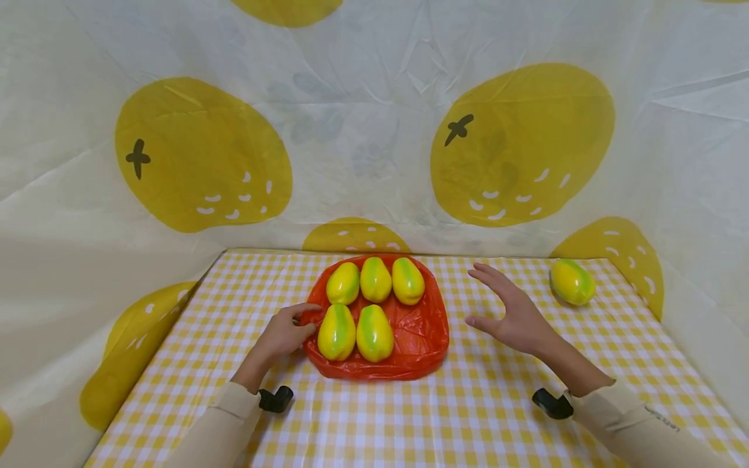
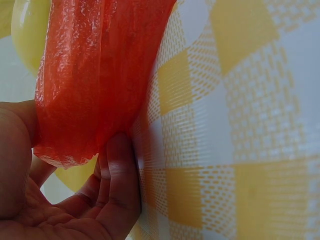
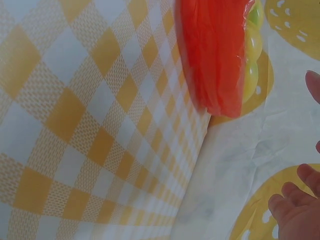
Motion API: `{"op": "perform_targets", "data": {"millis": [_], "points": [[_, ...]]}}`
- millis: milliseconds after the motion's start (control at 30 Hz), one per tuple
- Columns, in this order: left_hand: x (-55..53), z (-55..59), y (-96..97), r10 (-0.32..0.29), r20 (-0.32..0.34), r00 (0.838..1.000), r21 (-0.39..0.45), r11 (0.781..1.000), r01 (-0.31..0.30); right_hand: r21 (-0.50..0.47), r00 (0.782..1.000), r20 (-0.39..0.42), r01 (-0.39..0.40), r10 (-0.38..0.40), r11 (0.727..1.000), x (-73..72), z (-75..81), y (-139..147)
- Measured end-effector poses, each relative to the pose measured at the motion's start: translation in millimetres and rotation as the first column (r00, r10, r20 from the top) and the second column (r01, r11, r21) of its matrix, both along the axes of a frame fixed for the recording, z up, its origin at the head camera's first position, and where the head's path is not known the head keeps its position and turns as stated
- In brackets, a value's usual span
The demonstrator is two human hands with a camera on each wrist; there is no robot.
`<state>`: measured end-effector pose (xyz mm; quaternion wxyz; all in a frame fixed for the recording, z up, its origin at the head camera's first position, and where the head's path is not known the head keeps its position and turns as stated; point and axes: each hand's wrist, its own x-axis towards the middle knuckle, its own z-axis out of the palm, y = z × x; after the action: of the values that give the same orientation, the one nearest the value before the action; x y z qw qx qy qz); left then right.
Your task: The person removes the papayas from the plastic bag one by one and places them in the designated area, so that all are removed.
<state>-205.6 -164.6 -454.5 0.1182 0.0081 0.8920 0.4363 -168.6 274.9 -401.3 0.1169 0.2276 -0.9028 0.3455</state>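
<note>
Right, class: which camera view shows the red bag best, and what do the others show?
The head view: it shows the red bag nearly whole, with five fruits in it. Left wrist shows only part of a side, at the left hand; right wrist shows a cropped side, fruits peeking above the rim.

Right fingers (image 3: 295, 196) partly outside wrist view

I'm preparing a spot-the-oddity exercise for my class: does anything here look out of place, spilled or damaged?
One yellow-green fruit lies alone near the far right corner of the table, odd because five similar fruits sit grouped in the red plastic container. I see no spill or damage.
</note>
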Motion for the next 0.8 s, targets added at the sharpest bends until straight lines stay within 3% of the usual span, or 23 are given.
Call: {"op": "perform_targets", "data": {"millis": [800], "points": [[0.4, -0.1, -0.8, 0.0, -0.009, 1.0, -0.003, 1.0, 0.0, 0.001, 0.997, 0.055, -0.058, 0.058, 0.998, 8.3, -5.0, -29]]}}
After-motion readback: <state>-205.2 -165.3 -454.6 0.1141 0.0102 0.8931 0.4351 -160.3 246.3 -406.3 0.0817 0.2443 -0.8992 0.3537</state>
